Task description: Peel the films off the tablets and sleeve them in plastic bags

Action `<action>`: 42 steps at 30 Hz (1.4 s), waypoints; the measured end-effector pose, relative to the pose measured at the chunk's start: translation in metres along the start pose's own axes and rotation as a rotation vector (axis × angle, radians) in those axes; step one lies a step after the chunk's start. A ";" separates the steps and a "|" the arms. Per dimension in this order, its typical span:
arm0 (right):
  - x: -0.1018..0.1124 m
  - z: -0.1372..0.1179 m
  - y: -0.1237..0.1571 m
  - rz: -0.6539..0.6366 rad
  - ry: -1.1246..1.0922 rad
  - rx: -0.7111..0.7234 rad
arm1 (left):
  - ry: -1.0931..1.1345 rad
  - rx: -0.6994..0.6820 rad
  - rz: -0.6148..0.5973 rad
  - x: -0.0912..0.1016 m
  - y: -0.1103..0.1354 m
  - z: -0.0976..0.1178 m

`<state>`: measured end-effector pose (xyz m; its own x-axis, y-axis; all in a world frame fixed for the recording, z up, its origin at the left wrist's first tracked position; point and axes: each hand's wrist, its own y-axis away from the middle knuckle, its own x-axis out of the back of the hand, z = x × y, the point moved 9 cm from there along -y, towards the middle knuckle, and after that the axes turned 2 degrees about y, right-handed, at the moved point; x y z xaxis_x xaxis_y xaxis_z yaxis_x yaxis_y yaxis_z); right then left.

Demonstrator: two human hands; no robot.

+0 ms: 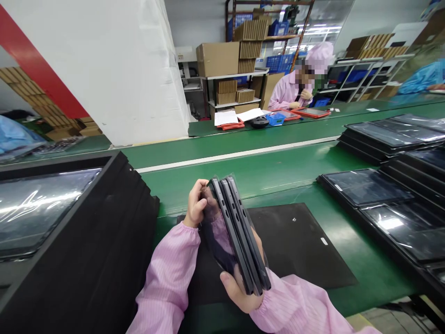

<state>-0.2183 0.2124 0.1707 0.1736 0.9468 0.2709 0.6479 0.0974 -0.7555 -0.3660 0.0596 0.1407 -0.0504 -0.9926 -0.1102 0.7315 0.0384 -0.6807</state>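
Three dark tablets [239,232] stand on edge, pressed together as a stack, with clear film over the glossy left face. My left hand [198,204] is closed on the far left edge, thumb against the screen side. Lower down, my right hand [241,292] grips the near end of the same stack, its thumb on the left face and its other fingers mostly hidden behind. The stack is held above a flat black mat [299,246] on the green bench. A small white label [324,241] lies on that mat.
On the left rises a tall pile of black trays [114,222], a film-covered screen in the top one. More black trays with tablets [368,185] are stacked at right. Across the green bench [167,160] a co-worker [288,90] in pink sits near red-framed tablets and a blue bin [276,119].
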 end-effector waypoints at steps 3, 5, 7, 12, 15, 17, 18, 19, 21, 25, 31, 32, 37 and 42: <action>0.000 -0.003 0.000 0.001 0.003 0.011 | -0.023 -0.013 0.010 0.002 0.001 -0.001; 0.000 -0.004 0.000 -0.002 0.017 0.012 | -0.036 -0.018 0.008 0.002 0.001 -0.002; 0.000 -0.004 0.000 -0.007 0.036 0.011 | -0.040 -0.018 -0.003 0.002 0.002 -0.004; -0.002 -0.008 -0.001 -0.027 0.091 0.034 | -0.041 -0.017 -0.027 0.001 0.003 -0.007; 0.000 -0.012 -0.003 -0.008 0.095 0.059 | -0.046 -0.018 -0.037 -0.001 0.004 -0.006; 0.002 -0.013 -0.004 0.014 0.086 0.067 | -0.048 -0.022 -0.041 -0.002 0.004 -0.004; 0.002 -0.014 -0.005 0.018 0.081 0.068 | -0.047 -0.026 -0.042 -0.002 0.004 -0.003; 0.003 -0.014 -0.005 0.019 0.077 0.070 | -0.046 -0.029 -0.042 -0.003 0.004 -0.002; 0.002 -0.014 -0.005 0.009 0.075 0.079 | -0.041 -0.034 -0.043 -0.004 0.003 0.000; 0.005 -0.015 -0.002 0.021 0.063 0.074 | -0.024 -0.031 -0.048 -0.005 0.003 0.001; -0.002 -0.006 0.009 0.044 -0.015 -0.066 | 0.023 0.010 -0.054 -0.007 0.007 0.000; -0.003 -0.004 0.012 0.061 -0.022 -0.097 | 0.034 0.021 -0.053 -0.008 0.008 0.000; -0.010 -0.003 0.020 0.102 -0.035 -0.154 | 0.082 0.054 -0.040 -0.009 0.011 -0.001; -0.007 -0.004 0.008 -0.002 -0.253 -0.151 | 0.086 0.052 0.014 -0.002 0.011 -0.002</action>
<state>-0.2113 0.2057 0.1657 -0.0061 0.9949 0.1003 0.7542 0.0705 -0.6529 -0.3588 0.0627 0.1317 -0.0963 -0.9785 -0.1826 0.7665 0.0441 -0.6407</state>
